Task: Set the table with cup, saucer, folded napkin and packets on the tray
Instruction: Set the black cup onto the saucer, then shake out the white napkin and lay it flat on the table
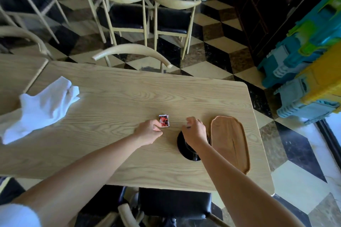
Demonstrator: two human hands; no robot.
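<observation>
A small red, black and white packet [164,120] lies on the wooden table [120,97], and my left hand [149,131] pinches its near left corner. My right hand [195,131] hovers over a black saucer [181,145] with a black cup on it, mostly hidden under the hand and wrist; its fingers are curled, with something small and dark at the fingertips that I cannot make out. A brown oval wooden tray [230,142] lies bare just right of the saucer. A crumpled white napkin [42,108] sits at the table's far left.
A pale wooden chair back [132,51] stands at the table's far edge, and a black-seated chair [173,202] is tucked under the near edge. More tables and chairs stand behind. Stacked blue and yellow plastic crates [310,79] are on the floor to the right.
</observation>
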